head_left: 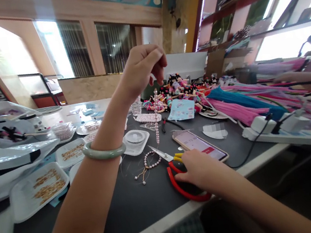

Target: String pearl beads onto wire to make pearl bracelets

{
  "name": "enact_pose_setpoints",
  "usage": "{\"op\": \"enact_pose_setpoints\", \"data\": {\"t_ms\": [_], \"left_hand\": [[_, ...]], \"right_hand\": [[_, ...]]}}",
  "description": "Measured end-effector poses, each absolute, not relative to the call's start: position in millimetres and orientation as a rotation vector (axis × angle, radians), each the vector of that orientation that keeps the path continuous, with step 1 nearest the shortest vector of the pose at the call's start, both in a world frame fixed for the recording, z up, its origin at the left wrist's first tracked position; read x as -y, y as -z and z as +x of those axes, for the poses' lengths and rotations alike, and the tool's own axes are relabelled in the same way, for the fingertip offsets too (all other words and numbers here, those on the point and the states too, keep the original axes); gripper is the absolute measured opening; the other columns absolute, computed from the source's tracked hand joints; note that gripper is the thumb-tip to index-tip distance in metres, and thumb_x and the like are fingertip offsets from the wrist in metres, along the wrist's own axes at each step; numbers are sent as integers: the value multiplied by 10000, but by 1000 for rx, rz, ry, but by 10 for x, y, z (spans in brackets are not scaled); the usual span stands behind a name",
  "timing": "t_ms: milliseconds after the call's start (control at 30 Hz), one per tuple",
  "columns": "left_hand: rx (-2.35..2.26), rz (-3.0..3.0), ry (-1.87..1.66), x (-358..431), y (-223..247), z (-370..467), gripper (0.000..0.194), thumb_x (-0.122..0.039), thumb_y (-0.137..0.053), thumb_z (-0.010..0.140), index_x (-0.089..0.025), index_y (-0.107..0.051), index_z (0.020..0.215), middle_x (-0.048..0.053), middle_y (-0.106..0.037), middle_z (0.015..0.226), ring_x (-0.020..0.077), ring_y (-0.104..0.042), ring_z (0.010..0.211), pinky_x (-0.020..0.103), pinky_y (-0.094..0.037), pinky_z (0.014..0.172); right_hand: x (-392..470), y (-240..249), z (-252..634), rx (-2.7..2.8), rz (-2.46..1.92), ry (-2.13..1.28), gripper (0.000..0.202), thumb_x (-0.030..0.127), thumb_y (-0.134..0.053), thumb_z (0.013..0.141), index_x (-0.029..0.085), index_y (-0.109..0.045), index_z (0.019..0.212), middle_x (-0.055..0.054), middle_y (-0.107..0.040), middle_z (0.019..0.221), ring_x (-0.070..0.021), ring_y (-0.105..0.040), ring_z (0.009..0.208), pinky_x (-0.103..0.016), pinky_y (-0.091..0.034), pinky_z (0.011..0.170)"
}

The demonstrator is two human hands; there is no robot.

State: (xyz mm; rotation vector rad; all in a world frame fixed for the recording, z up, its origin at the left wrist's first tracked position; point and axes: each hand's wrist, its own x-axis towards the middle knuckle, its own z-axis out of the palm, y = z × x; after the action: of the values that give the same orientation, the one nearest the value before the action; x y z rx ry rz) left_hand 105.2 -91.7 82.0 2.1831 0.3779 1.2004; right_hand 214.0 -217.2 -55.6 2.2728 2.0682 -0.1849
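My left hand (148, 63), a green bangle on its wrist, is raised above the table with its fingers pinched together. A strand of pinkish pearl beads (156, 130) hangs beneath it; the thread between fingers and beads is too fine to make out. Lower down, a loop of the same beads (153, 165) rests on the dark tabletop, with two loose ends tipped by single beads. My right hand (196, 167) has its fingers closed around the red handles of the scissors (172, 169), whose blades point toward the bead loop. A phone (201, 146) lies just beyond this hand.
White trays (40, 189) of gold-coloured pieces and pink beads stand at left, beside plastic bags (8, 154). A spool (135, 137) sits in a small tray. Pliers (164, 125), small dolls (178, 84), pink and blue bundles (238, 108) and a power strip (291, 134) lie further right.
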Motion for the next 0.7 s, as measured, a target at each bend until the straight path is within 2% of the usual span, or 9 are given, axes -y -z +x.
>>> {"op": "enact_pose_setpoints", "data": {"t_ms": [167, 267, 400, 467, 533, 600, 700], "left_hand": [[-374, 2272, -1139, 1055, -861, 1048, 292, -243, -314, 879, -89, -534, 767, -3, -495, 676, 123, -581, 772, 195, -344, 630], [-380, 2339, -1106, 1100, -870, 1040, 294, -222, -333, 870, -75, -553, 741, 6, -515, 727, 133, -577, 816, 196, -373, 646], [-210, 2524, -1137, 1144, -889, 1035, 289, -270, -428, 854, -78, -572, 693, -14, -513, 676, 98, -585, 725, 165, -389, 612], [-153, 2567, -1154, 1228, -913, 1037, 295, -272, -421, 861, -80, -593, 717, -26, -520, 676, 89, -595, 731, 147, -389, 605], [-93, 2589, -1143, 1371, -940, 1046, 289, -274, -415, 866, -96, -610, 747, -35, -544, 708, 92, -608, 769, 134, -397, 595], [-43, 2630, -1071, 1547, -959, 1063, 248, -229, -418, 862, -131, -620, 756, -49, -547, 721, 99, -612, 841, 112, -403, 573], [25, 2656, -955, 1787, -962, 1103, 192, -82, -451, 812, -179, -605, 751, -59, -576, 766, 118, -590, 917, 93, -426, 514]], "right_hand": [[2217, 544, 2065, -2108, 2255, 181, 388, 481, -537, 786, 112, -657, 800, -160, -673, 807, -293, -645, 730, -344, -448, 601], [2248, 508, 2073, -2138, 2265, 146, 395, 488, -535, 792, 114, -651, 848, -153, -676, 827, -290, -642, 749, -338, -447, 609], [2294, 318, 2281, -2312, 2299, 182, 175, 305, -575, 796, 152, -661, 805, -99, -687, 780, -222, -639, 708, -302, -449, 634], [2356, 176, 2426, -2573, 2417, 198, 145, 253, -537, 822, 192, -665, 853, -46, -690, 734, -177, -636, 659, -284, -465, 628], [2452, 49, 2527, -2828, 2678, -37, 164, 334, -572, 808, 221, -658, 889, -22, -685, 715, -167, -636, 635, -285, -486, 599], [2563, -34, 2547, -3036, 2852, -147, 268, 391, -613, 777, 263, -637, 1011, -9, -680, 732, -157, -635, 620, -281, -504, 562], [2708, -71, 2454, -3306, 2873, -170, 398, 357, -653, 755, 315, -582, 1145, 1, -676, 811, -126, -618, 590, -251, -500, 504]]}}
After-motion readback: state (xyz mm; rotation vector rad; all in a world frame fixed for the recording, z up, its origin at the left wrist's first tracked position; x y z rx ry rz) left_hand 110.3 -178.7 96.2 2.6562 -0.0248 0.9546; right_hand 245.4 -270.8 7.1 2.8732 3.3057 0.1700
